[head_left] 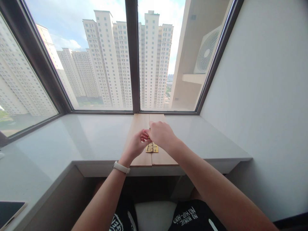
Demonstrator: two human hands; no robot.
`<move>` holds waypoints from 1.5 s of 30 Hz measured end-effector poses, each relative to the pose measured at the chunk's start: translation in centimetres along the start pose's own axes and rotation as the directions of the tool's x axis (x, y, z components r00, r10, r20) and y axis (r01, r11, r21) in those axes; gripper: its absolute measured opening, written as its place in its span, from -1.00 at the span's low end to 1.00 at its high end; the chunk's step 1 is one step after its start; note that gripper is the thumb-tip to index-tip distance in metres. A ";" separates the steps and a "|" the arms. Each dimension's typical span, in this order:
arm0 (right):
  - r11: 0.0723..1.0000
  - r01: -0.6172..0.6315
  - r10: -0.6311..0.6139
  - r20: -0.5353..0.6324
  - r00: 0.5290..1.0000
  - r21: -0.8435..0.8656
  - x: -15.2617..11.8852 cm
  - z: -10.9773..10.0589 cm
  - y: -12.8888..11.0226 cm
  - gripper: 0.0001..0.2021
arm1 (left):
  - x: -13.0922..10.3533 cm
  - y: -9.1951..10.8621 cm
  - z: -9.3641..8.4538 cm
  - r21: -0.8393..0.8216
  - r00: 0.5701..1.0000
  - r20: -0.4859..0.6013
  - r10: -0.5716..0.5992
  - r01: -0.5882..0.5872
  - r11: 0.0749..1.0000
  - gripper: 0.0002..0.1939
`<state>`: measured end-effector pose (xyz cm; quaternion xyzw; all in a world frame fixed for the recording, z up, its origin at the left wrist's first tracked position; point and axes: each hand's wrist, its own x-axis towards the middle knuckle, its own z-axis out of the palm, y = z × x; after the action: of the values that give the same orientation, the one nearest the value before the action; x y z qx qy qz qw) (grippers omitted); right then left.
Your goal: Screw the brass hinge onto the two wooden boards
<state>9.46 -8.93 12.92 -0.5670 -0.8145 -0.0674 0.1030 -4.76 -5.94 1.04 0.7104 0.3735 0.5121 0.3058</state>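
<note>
My gold hinge [152, 148] lies flat over the line where 2 wooden boards [165, 158] meet, so that bit looks done. At its 10 o'clock, my left grip [137, 143] is curled, tips close together. At its 1 o'clock, my right grip [161, 133] is bent over, tips hidden. I can't tell what they pinch. I think there's more to do; the holes are too small to check. The white desk [96, 134] is under the boards, the window [157, 61] at 12 o'clock.
</note>
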 end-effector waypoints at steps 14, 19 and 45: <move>0.949 0.256 -0.256 -0.026 0.966 0.185 -0.4 0.6 1.2 -0.75 | 0.3 -0.2 -1.2 -0.121 0.990 0.140 -0.027 0.044 0.992 -0.73; 0.996 0.036 -0.029 -0.091 0.995 0.078 -0.5 0.9 0.4 -0.65 | 0.0 -0.3 -0.5 -0.049 0.999 0.017 -0.047 0.047 0.998 -0.73; 0.995 0.036 -0.038 0.014 0.999 0.088 0.2 -0.7 0.7 -0.73 | 0.3 -0.2 -0.3 -0.064 0.997 0.067 -0.046 0.050 0.997 -0.68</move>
<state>10.16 -8.67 13.59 -0.5472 -0.8278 -0.0288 0.1203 -5.02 -5.58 1.10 0.7071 0.3632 0.4933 0.3533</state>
